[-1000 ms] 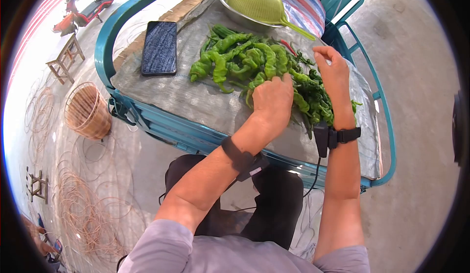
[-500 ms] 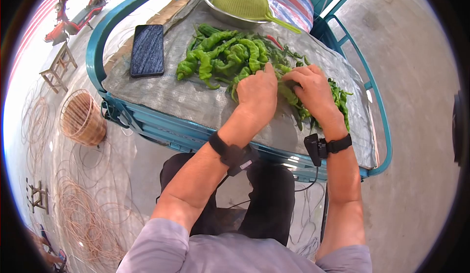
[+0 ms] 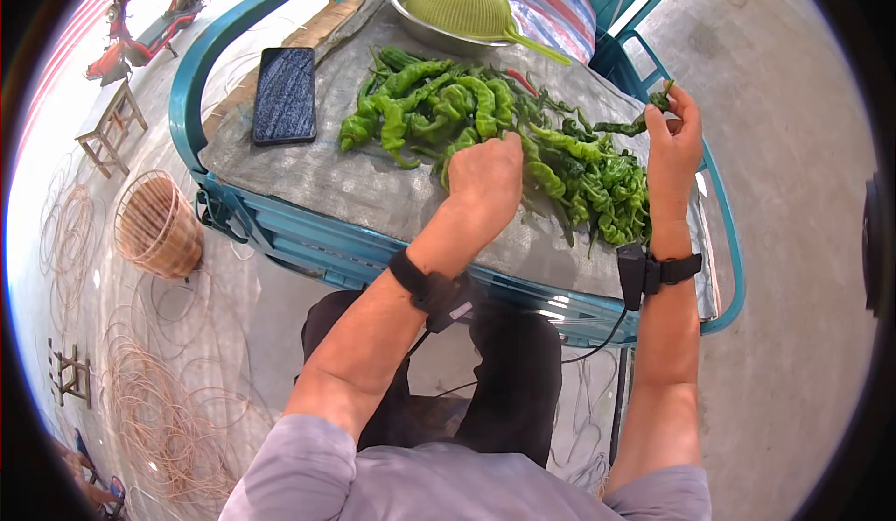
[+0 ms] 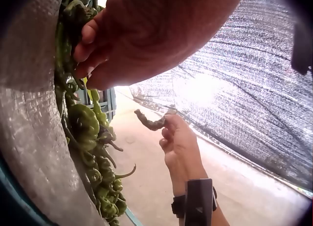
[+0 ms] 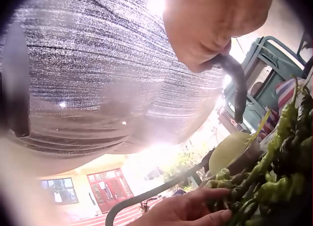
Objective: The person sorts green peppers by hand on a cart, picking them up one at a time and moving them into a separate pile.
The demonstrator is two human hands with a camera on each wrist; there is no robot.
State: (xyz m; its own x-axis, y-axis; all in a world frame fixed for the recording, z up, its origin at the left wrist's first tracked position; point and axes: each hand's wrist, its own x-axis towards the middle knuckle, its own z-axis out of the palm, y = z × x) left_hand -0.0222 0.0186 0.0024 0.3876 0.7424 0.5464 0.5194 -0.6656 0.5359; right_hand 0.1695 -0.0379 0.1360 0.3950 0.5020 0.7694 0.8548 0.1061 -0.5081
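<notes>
A wrinkled dark green pepper (image 3: pixel 620 129) is pinched between the thumb and fingers of my right hand (image 3: pixel 674 161), raised at the right side of the cart bed. It shows curved and thin in the left wrist view, the pepper (image 4: pixel 149 122) sticking out from the fingertips. My left hand (image 3: pixel 485 180) rests at the near edge of the heap of larger, bright green peppers (image 3: pixel 401 115). Its fingers touch peppers, loosely bent in the left wrist view. To its right lies a heap of smaller, darker green peppers (image 3: pixel 611 194). One red pepper (image 3: pixel 521 80) lies behind.
A yellow-green strainer (image 3: pixel 457 7) sits over a metal bowl (image 3: pixel 403 0) at the back. A dark phone (image 3: pixel 285 96) lies on the left of the grey sheet. Blue rails (image 3: pixel 185 101) border the cart bed. A wicker basket (image 3: pixel 161 227) stands on the floor at left.
My right hand came down from the right to the peppers beside my left hand, then moved back right and up with a dark green pepper. My left hand stays nearly in place.
</notes>
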